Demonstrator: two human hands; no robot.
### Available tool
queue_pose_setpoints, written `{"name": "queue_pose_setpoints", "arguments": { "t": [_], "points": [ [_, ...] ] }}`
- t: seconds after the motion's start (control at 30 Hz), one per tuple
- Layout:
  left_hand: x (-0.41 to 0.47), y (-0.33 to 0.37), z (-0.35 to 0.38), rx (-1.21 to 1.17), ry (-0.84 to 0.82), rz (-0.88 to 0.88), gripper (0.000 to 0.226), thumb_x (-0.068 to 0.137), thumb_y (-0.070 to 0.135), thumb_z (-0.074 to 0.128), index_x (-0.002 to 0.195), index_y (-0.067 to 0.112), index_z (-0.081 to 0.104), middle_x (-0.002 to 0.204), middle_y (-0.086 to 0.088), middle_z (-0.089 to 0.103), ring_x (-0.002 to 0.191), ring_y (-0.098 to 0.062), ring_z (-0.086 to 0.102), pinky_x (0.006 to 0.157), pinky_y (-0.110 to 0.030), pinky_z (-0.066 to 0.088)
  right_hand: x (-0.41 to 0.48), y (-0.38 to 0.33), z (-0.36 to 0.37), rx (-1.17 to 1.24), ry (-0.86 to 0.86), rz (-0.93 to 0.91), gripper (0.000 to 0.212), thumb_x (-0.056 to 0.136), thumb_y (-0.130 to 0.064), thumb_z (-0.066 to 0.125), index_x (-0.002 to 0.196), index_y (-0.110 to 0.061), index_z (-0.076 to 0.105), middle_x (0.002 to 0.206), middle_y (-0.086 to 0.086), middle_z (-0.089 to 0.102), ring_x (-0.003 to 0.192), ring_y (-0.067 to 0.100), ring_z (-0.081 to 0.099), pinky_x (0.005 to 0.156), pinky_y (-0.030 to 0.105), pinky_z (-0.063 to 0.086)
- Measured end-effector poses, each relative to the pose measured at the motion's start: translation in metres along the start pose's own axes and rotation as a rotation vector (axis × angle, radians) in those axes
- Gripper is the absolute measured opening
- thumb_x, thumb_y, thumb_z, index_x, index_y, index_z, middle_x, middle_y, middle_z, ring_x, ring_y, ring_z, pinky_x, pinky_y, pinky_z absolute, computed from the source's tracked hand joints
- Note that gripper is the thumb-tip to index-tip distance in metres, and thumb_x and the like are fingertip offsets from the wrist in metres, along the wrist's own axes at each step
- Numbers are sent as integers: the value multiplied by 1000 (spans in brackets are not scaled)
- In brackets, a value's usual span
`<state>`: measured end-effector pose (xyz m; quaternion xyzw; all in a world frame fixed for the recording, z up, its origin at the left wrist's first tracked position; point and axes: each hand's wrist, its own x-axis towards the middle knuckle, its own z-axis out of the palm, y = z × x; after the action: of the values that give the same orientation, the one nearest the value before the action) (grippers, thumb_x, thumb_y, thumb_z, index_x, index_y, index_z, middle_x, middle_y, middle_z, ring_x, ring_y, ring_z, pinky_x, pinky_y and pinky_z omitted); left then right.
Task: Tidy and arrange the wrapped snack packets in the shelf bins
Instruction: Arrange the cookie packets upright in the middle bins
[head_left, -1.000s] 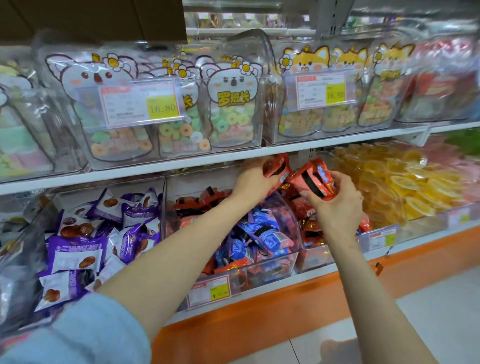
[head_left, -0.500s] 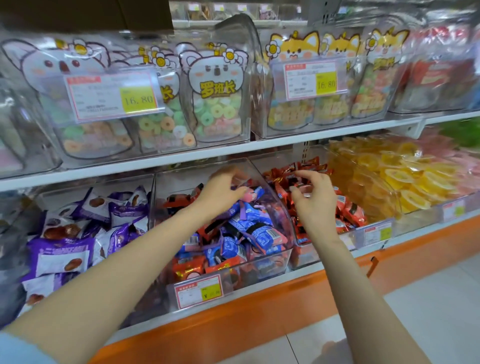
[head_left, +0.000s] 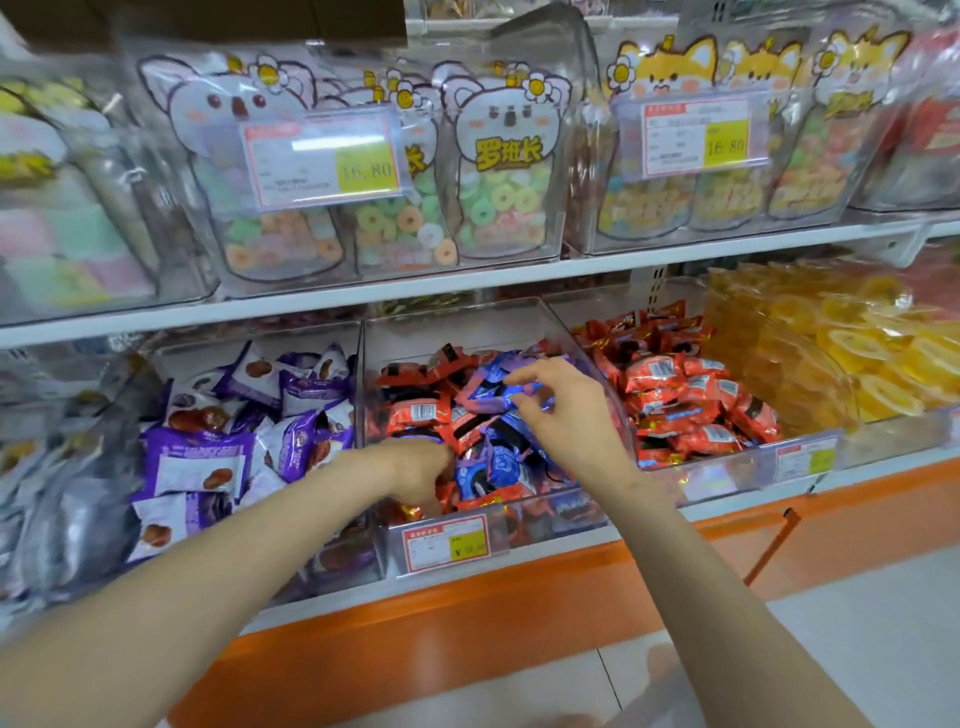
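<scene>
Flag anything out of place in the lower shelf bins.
The middle bin is mixed: blue packets lie jumbled among red packets, at all angles. The right bin holds only red ones, and the left bin only purple-and-white ones. Nothing looks spilled or torn.

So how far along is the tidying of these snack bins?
Done: the right bin looks all red packets. In hand: the left grip digs into the middle bin at its front, the right grip hangs open over its blue packets. Left: that bin still mixes red and blue.
</scene>
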<state>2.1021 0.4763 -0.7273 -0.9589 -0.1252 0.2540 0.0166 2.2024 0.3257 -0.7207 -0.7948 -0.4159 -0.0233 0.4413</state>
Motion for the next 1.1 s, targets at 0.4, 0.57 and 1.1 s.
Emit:
{"name": "queue_pose_setpoints", "arguments": {
  "t": [0.4,0.57,1.1],
  "points": [
    [-11,-5,-27,-96,116,-29,37,78,41,70,96,16,51,79,3,51,80,-19,48,64,-27,35,-1,3,6,-64,-208,-68,19,88,-9,61,101,-19,69,88,-6,65,81,19,60,77,37,51],
    [-27,-26,-45,-258,518,-134,37,78,44,70,95,20,47,88,3,56,87,-21,55,63,-28,34,5,4,14,-257,-414,-261,19,79,-30,74,98,-24,73,100,-4,62,92,13,41,88,32,38],
    [-45,-42,-24,-479,824,-117,36,83,36,67,112,16,59,102,-3,68,94,-23,61,76,-35,49,9,-2,35,-394,-690,-308,9,81,-23,69,87,-22,74,109,-9,59,108,15,39,92,33,24]
  ]
}}
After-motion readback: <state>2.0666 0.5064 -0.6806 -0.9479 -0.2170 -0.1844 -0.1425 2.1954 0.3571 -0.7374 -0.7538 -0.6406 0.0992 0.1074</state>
